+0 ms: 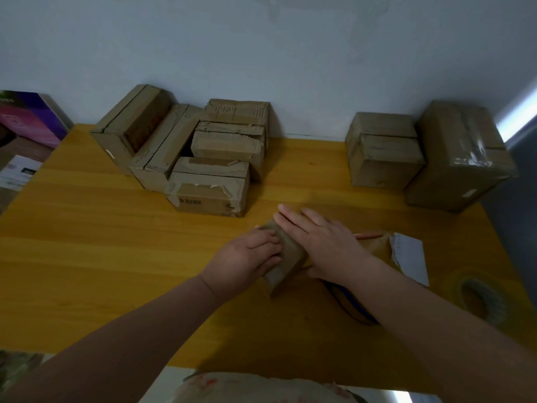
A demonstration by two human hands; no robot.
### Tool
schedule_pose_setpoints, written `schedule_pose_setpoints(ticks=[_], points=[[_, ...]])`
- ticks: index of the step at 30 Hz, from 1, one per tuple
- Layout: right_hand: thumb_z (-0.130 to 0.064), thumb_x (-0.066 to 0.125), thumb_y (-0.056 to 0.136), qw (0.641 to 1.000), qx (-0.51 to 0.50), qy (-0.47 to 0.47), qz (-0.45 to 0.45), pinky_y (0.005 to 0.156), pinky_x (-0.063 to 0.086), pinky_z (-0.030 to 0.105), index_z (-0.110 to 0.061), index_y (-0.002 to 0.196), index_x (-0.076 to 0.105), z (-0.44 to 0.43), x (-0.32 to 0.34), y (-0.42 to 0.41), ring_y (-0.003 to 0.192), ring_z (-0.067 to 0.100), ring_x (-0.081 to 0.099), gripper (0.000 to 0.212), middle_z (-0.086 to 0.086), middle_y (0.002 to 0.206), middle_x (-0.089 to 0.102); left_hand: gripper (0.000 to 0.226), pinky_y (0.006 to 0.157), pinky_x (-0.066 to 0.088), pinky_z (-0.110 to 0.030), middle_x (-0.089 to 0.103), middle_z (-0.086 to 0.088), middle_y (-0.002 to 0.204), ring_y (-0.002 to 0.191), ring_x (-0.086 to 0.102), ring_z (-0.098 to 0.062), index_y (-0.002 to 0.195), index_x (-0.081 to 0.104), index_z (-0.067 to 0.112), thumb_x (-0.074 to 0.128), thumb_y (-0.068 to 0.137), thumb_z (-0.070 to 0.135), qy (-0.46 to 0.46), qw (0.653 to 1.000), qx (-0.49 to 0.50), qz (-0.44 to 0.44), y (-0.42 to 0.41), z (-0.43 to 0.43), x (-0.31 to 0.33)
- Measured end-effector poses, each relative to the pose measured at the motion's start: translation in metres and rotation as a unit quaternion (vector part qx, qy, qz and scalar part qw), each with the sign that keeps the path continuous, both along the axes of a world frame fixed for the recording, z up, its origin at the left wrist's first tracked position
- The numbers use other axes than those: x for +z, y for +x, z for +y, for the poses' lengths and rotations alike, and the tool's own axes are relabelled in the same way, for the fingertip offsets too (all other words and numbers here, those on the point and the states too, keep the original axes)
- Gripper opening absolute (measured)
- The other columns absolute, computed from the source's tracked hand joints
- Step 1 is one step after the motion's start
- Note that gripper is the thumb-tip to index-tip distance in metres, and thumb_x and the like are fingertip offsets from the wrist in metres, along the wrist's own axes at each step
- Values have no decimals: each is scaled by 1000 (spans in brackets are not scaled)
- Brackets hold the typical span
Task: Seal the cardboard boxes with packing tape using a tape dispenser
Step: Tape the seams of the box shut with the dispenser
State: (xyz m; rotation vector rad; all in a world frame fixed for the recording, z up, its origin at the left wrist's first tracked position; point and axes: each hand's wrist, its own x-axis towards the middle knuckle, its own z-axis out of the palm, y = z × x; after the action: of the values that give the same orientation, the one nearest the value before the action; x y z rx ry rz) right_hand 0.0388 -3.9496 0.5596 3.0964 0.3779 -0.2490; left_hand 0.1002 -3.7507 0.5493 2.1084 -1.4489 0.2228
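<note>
head view: small box [286,251] lies under both hands' fingers [293,221]

The scene is dim and flat, with a cool grey cast on the wall [261,48]. The brightest light is a white streak at the right edge [520,112], with a smaller bright patch at the bottom right. The yellow counter [101,242] carries a soft sheen and faint shadows beside the stacked boxes [186,149]. Glare glints off tape on the far right box [462,158]. Detail is soft and smeary throughout. Wide-angle bending curves the counter edges, and the tape roll [479,298] at right is blurred.
</note>
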Motion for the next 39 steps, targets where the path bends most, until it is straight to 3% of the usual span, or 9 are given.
schedule_pose_setpoints(ticks=[12,17,19,23,26,29,33,36,39], points=[[-50,68,82,999,-5,48,3,105,37,39,-41,143,-24,-18,-2,-31,147,16,11,112,-26,148,-27,21,94,48,-52,70,-14,101,103,67,-29,97,72,-1,75,77,3,28,1000,4,11,-1,-1,4],[-45,61,90,996,-29,85,-1,106,35,37,-38,153,8,-26,6,-44,145,12,19,83,-23,157,2,32,101,42,-48,69,-13,107,109,64,-29,104,70,0,72,81,22,60,997,29,27,-4,0,6],[-42,62,90,996,-34,84,-23,101,40,37,-34,151,24,-27,11,-48,140,16,32,72,-17,157,22,45,103,38,-41,68,-12,112,112,62,-28,108,69,3,76,77,34,91,994,46,38,-7,1,8],[-33,74,82,990,-30,89,-103,75,57,37,-19,132,60,-24,17,-50,109,20,61,53,-2,133,60,73,91,46,-34,55,0,121,113,50,-20,118,61,16,63,69,69,167,980,88,59,-13,-5,14],[-28,84,71,982,-22,90,-164,57,57,31,-16,109,73,-22,17,-47,86,17,67,41,-1,107,73,69,89,44,-28,34,7,130,116,35,-13,121,47,28,61,69,70,197,971,119,68,-15,-9,13],[-26,81,75,979,-36,112,-164,53,54,32,-17,98,76,-21,16,-42,79,16,65,25,-4,91,74,80,97,43,-33,18,5,143,128,25,-17,131,36,25,68,68,63,202,961,160,102,-14,-12,13],[-31,78,78,980,-53,104,-161,49,41,23,-19,81,73,-19,19,-34,71,14,61,13,-6,72,68,107,103,37,-35,21,2,145,130,28,-22,149,3,33,71,70,55,267,939,152,153,-4,-20,17],[-36,73,83,984,-66,106,-127,55,34,16,-21,79,71,-18,23,-29,72,13,60,16,-7,72,66,108,103,39,-37,22,-1,143,128,30,-25,149,0,38,72,70,53,306,928,140,157,4,-23,23],[-46,64,88,976,-133,149,-90,64,37,15,-28,87,67,-22,25,-24,78,9,57,18,-12,79,60,106,103,38,-37,20,0,146,129,28,-25,150,4,39,72,69,50,273,933,150,179,12,-21,30]])
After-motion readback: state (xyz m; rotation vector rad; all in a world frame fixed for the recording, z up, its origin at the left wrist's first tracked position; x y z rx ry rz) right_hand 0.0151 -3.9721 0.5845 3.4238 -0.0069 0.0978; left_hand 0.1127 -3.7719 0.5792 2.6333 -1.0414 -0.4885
